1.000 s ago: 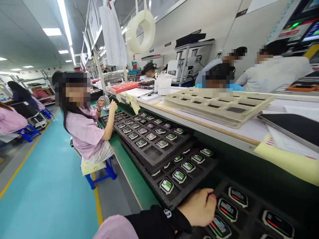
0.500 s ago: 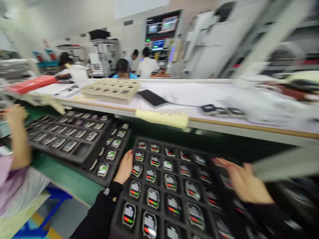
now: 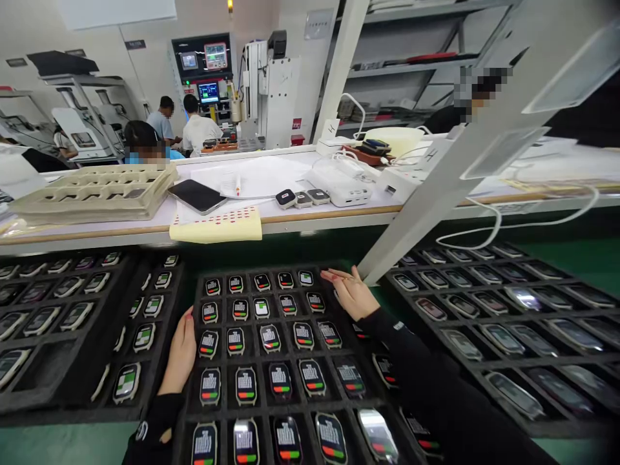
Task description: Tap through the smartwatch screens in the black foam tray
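A black foam tray (image 3: 223, 355) lies in front of me, with smartwatches (image 3: 270, 338) in rows of pockets. Most of their lit screens show white text over red and green blocks. My left hand (image 3: 181, 355) holds the tray's left side, its fingertips pointing away from me. At the far right corner, my right hand (image 3: 353, 294) grips the edge with fingers stretched along it. More watches show lower down along the right side, partly hidden by my right arm, apparently in another tray underneath.
Left stand more watch trays (image 3: 53, 371), one with a vacant pocket. Another watch tray (image 3: 465, 368) lies right, beyond a slanted white post (image 3: 411, 226). The shelf above holds a beige moulded tray (image 3: 92, 194), a phone (image 3: 197, 196), small dark devices (image 3: 303, 197) and cables. People work behind.
My view has swung right, bringing the post and right-hand tray into clear sight. Both hands remain at the middle tray; my right hand now sits at its far right corner.
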### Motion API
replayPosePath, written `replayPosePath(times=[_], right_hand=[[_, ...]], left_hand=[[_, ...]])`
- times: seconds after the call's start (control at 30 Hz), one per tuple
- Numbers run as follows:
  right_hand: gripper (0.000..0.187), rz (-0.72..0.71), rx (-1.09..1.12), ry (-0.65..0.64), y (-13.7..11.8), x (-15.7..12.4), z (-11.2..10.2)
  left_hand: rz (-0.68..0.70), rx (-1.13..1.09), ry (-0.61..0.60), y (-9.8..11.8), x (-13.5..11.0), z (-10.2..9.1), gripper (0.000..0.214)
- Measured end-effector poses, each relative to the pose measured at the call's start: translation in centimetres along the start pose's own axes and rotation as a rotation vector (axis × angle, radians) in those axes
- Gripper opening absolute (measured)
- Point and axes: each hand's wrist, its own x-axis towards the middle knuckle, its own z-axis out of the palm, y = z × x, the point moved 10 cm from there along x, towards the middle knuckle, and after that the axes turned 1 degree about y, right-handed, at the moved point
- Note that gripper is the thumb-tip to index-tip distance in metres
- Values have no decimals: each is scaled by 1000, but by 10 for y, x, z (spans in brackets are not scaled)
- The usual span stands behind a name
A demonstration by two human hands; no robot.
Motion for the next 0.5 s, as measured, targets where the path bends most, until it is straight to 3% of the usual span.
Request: replayPosePath(times=[0.27, 0.5], right_hand=[[52, -99, 41, -73, -24, 11, 26], [50, -127, 26, -96, -29, 9, 38]], left_hand=[[-1, 6, -1, 0, 2, 1, 45], [4, 10, -3, 2, 0, 1, 45]])
